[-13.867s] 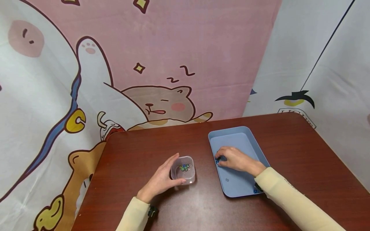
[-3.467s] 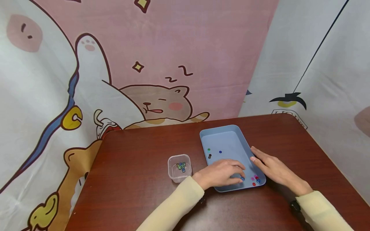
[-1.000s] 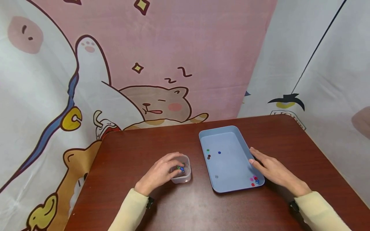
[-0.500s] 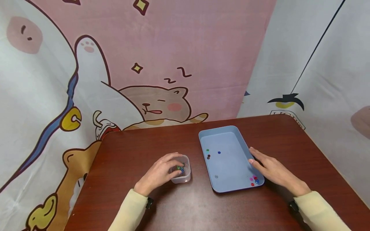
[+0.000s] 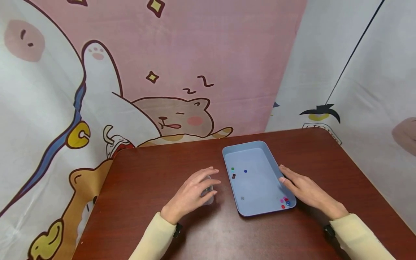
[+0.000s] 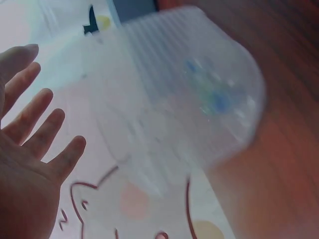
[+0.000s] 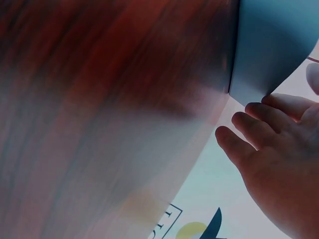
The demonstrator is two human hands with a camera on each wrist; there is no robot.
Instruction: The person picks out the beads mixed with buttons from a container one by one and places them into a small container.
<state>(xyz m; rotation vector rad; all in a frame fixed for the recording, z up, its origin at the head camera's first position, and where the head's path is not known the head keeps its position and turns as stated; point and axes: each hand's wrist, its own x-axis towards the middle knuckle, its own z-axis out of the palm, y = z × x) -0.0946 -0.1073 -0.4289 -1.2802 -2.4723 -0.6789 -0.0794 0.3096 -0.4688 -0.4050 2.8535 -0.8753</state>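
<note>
My left hand (image 5: 191,191) hovers over a small clear plastic container (image 5: 209,199) and hides most of it in the head view. Its fingers are spread and hold nothing. In the left wrist view the container (image 6: 149,99) shows blurred blue and green beads (image 6: 212,97) inside, apart from the hand. My right hand (image 5: 310,189) lies with fingers extended against the right side of a shallow blue tray (image 5: 260,187). Loose beads lie in the tray: a group with green and brown ones (image 5: 233,173) at the left, a dark blue bead (image 5: 245,171), a clear one (image 5: 242,198), and pink, red and blue beads (image 5: 286,201) at the near right.
Everything stands on a dark red-brown wooden table (image 5: 156,166). A printed cloth (image 5: 253,72) with cartoon animals hangs behind its far edge. The container is left of the tray, with a strip of table between them.
Seconds ago my left hand reached a blue bead in the tray, then held it over the container. The bead has left its fingers; the hand has spread and moved right. My right hand stays put.
</note>
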